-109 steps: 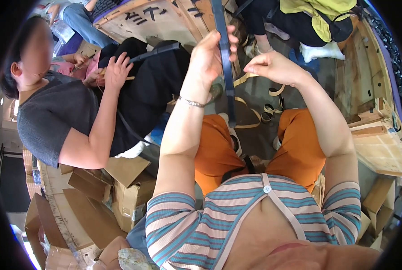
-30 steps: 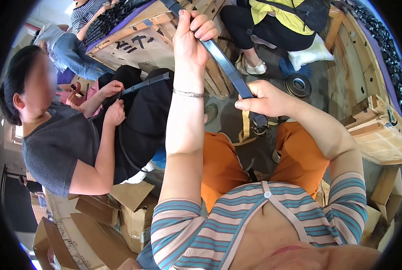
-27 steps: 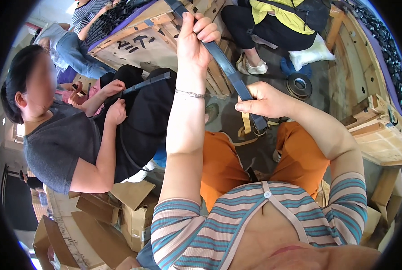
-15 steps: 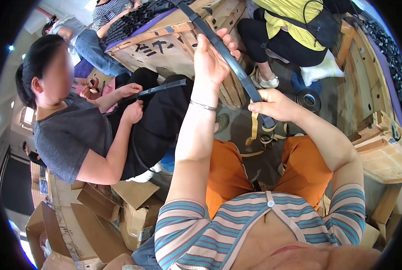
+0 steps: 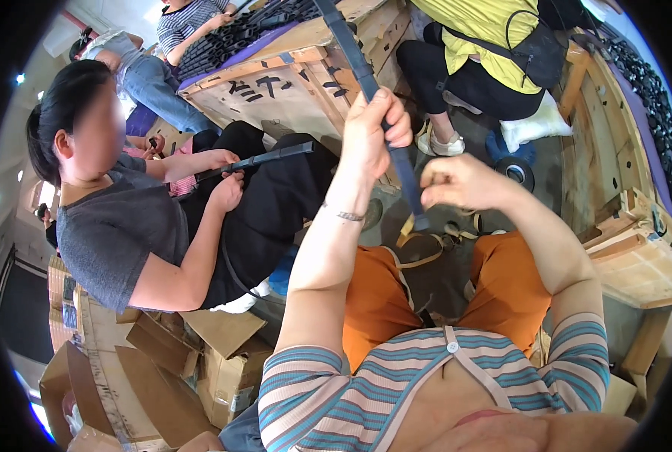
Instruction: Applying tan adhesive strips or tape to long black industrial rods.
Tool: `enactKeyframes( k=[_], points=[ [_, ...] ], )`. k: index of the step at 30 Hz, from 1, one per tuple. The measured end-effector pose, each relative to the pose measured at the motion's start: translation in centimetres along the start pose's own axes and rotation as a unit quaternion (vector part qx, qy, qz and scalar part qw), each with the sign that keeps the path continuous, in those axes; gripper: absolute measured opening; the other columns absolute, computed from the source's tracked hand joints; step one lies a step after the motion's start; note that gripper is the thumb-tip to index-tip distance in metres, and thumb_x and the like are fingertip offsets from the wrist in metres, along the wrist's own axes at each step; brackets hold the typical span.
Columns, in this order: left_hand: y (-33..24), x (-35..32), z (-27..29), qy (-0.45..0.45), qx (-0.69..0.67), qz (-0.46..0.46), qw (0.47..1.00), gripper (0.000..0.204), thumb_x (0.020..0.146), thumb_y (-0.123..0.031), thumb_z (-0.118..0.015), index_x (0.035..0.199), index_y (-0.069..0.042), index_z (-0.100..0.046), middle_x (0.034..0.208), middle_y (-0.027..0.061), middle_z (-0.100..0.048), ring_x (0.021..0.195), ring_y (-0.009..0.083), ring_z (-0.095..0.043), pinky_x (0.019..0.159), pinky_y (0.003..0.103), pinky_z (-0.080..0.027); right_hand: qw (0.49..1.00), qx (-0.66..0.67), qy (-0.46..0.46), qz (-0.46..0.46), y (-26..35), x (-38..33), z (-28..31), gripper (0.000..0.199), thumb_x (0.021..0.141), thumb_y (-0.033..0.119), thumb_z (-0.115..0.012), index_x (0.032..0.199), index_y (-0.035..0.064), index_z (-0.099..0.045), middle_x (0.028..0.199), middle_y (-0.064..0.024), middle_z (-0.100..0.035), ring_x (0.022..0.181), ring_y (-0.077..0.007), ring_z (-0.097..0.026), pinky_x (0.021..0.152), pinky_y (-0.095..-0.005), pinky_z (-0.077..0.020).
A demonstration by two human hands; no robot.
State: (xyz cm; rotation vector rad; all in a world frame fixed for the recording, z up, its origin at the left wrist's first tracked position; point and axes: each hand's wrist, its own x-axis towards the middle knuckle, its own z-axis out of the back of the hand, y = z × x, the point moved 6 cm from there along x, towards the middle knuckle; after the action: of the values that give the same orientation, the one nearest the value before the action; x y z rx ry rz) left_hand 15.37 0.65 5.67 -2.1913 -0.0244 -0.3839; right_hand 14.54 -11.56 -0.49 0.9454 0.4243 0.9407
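A long, dark, flat strip runs slantwise from the top edge down to above my knees. My left hand is closed around it partway along, the fingers wrapped over its face. A short piece of yellowish tape sticks out beside the strip's lower end. Just to the right of that end is my right hand, off the strip, its fingers bent and apart, slightly blurred. I see nothing between them. The strip's upper end lies beyond the picture.
At my left a seated person in grey holds a similar dark strip. Wooden crates piled with dark parts stand ahead and at right. Curled yellow tape and a black tape roll lie on the floor. Cardboard boxes stand lower left.
My left hand has gone from lying open under the strip to closing around it. My right hand has let go of the strip's lower end and moved slightly right. The strip has tilted steeper.
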Motion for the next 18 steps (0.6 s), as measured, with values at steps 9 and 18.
enactKeyframes(
  k=[9, 18],
  points=[
    [0.3, -2.8, -1.6, 0.062, 0.034, 0.089, 0.993, 0.017, 0.091, -0.019, -0.043, 0.086, -0.003, -0.045, 0.058, 0.0048, -0.042, 0.041, 0.0103, -0.035, 0.038, 0.022, -0.027, 0.92, 0.072, -0.369, 0.115, 3.7, -0.9, 6.8, 0.013, 0.081, 0.012, -0.062, 0.088, 0.0023, -0.066, 0.079, -0.0048, -0.061, 0.065, -0.0068, -0.056, 0.058, -0.0217, -0.0431],
    [2.1, -3.2, -2.8, 0.103, 0.017, 0.131, 0.986, 0.021, 0.09, -0.023, -0.045, 0.085, -0.002, -0.045, 0.053, 0.0038, -0.039, 0.037, 0.0097, -0.033, 0.034, 0.021, -0.025, 0.908, 0.192, -0.349, 0.13, 4.9, -0.1, 5.7, 0.022, 0.083, 0.012, -0.061, 0.098, -0.0052, -0.061, 0.074, -0.0066, -0.064, 0.07, -0.0089, -0.06, 0.063, -0.0216, -0.0466]
  ],
)
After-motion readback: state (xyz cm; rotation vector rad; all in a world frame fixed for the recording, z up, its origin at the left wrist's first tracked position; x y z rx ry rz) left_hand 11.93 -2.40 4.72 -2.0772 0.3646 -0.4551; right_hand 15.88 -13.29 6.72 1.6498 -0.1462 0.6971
